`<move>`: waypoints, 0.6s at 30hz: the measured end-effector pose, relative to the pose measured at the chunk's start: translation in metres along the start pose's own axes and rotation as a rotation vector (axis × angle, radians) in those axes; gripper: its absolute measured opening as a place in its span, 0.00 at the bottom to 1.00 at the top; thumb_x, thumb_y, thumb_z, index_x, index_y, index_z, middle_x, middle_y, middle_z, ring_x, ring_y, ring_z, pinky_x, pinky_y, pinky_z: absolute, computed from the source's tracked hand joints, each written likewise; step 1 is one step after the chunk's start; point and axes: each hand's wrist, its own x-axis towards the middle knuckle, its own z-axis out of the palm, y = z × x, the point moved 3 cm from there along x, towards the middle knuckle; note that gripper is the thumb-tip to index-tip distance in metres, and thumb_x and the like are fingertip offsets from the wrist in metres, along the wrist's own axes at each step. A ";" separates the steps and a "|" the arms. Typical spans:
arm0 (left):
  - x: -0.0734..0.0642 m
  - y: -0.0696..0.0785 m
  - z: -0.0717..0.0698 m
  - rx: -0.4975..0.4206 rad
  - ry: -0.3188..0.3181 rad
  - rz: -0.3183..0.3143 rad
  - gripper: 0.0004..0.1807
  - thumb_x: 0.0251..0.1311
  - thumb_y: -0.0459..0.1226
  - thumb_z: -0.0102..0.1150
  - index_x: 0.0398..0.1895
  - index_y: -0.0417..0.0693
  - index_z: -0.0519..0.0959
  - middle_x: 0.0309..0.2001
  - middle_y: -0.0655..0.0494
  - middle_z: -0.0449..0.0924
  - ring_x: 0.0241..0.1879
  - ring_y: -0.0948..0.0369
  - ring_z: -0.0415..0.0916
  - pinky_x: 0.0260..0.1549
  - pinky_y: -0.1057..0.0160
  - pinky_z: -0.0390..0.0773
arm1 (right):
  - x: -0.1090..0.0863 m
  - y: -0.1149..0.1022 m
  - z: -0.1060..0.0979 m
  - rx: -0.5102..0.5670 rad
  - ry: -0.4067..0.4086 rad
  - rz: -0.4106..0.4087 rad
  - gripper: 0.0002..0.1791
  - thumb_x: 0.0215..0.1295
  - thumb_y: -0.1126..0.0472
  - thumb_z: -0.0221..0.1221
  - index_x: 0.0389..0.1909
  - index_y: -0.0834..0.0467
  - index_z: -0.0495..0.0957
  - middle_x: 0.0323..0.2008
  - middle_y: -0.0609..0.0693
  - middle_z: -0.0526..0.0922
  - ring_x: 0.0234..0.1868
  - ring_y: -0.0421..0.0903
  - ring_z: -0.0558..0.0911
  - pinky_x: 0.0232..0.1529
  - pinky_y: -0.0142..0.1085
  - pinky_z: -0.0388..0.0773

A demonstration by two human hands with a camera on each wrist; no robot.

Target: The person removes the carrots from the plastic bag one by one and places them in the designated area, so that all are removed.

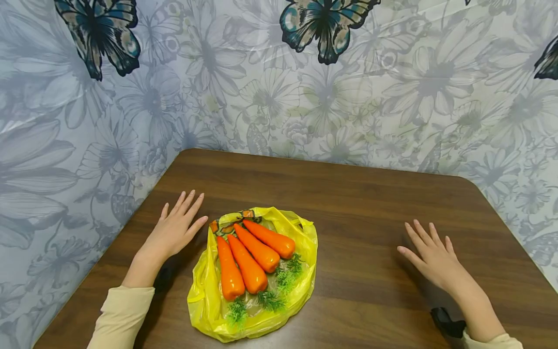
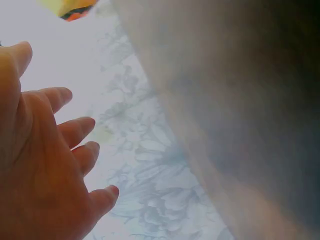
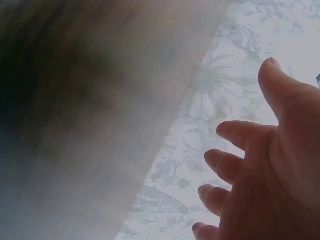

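Several orange carrots [image 1: 257, 247] with green frilly tops [image 1: 271, 300] lie side by side on a yellow plastic bag [image 1: 205, 310], left of the table's middle in the head view. My left hand [image 1: 176, 228] is just left of the bag, fingers spread, holding nothing. Far to the right, my right hand [image 1: 433, 254] is also spread over the table with nothing in it. Both wrist views show the palm side, the left hand [image 2: 45, 150] and the right hand [image 3: 270, 165] each with fingers extended. The carrots are out of sight in the wrist views.
A brown wooden table [image 1: 348, 203] with rounded far corners carries the bag. Behind it hangs a pale flowered backdrop [image 1: 270, 97] with dark blue butterflies [image 1: 329, 24]. A black strap [image 1: 446, 322] sits by the right wrist.
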 end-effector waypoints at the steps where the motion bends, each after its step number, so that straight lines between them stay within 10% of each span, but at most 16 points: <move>1: 0.000 0.001 -0.001 -0.008 -0.003 0.004 0.36 0.71 0.53 0.38 0.75 0.48 0.44 0.73 0.42 0.37 0.70 0.48 0.30 0.60 0.36 0.32 | 0.000 -0.001 -0.001 -0.004 0.002 -0.004 0.40 0.73 0.44 0.43 0.73 0.61 0.38 0.71 0.65 0.35 0.67 0.63 0.26 0.56 0.65 0.20; 18: -0.003 0.020 -0.006 -0.282 -0.089 0.080 0.32 0.72 0.50 0.39 0.75 0.54 0.45 0.73 0.45 0.41 0.69 0.45 0.42 0.58 0.36 0.51 | 0.018 -0.063 -0.019 0.007 0.109 -0.231 0.40 0.70 0.49 0.51 0.74 0.56 0.43 0.72 0.59 0.40 0.70 0.57 0.35 0.63 0.59 0.31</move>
